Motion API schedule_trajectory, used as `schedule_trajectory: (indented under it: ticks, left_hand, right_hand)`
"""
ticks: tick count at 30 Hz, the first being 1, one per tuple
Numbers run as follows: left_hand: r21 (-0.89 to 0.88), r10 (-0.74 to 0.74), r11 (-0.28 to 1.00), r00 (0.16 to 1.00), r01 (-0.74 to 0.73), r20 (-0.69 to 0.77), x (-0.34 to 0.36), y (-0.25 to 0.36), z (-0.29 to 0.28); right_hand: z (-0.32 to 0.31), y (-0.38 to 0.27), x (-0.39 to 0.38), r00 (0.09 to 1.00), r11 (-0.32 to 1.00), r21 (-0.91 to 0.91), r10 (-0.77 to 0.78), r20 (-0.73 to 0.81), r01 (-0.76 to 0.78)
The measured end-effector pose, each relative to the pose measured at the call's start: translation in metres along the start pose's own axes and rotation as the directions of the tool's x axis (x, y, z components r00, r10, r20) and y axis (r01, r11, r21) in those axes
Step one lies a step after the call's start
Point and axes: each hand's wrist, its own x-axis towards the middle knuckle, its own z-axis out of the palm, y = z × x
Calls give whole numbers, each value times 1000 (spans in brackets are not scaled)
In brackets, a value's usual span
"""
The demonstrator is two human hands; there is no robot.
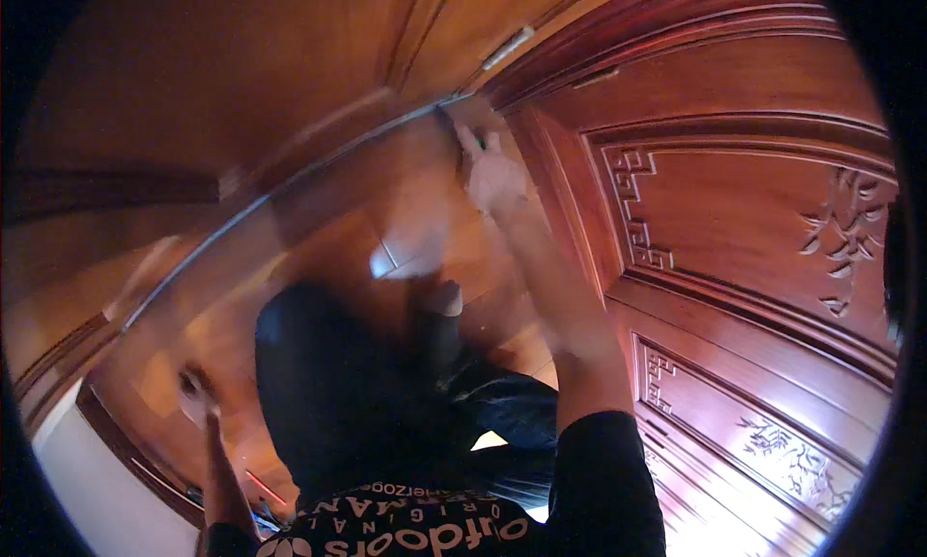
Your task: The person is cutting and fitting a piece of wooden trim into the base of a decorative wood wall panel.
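Observation:
My right hand (497, 179) reaches to the far corner where the wooden floor (352, 231) meets the wood panelling. Its fingers are stretched out and apart near the end of a thin pale-blue strip (319, 161). A dark patch lies by the fingertips, too blurred to tell whether it is a thing or a shadow. Low on the left, my left hand (198, 403) is over the floor. Its fingers look curled around something small and dark (193, 376), whose kind I cannot make out.
Reddish wooden doors (744, 209) with carved panels stand close on the right. A brown wood surface (222, 84) rises along the far left, with a metal hinge (508, 48) near the far corner. A thin red item (266, 487) lies by my left forearm. My dark-clothed knee (309, 345) is between my arms.

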Motion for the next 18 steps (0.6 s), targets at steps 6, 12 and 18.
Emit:
schedule_trajectory:
  ticks: [6,12,18]
  left_hand:
    - [-455,403,852,879,-258,255,33,320,73]
    - [-681,876,464,408,-566,258,-33,549,145]
    - [-547,825,535,255,-644,505,-58,504,206]
  right_hand:
    - [0,6,16,999,999,-1,38,18,-38]
    - [42,-3,38,996,992,108,-68,50,62]
    - [-7,3,19,1000,998,57,-18,-10,19]
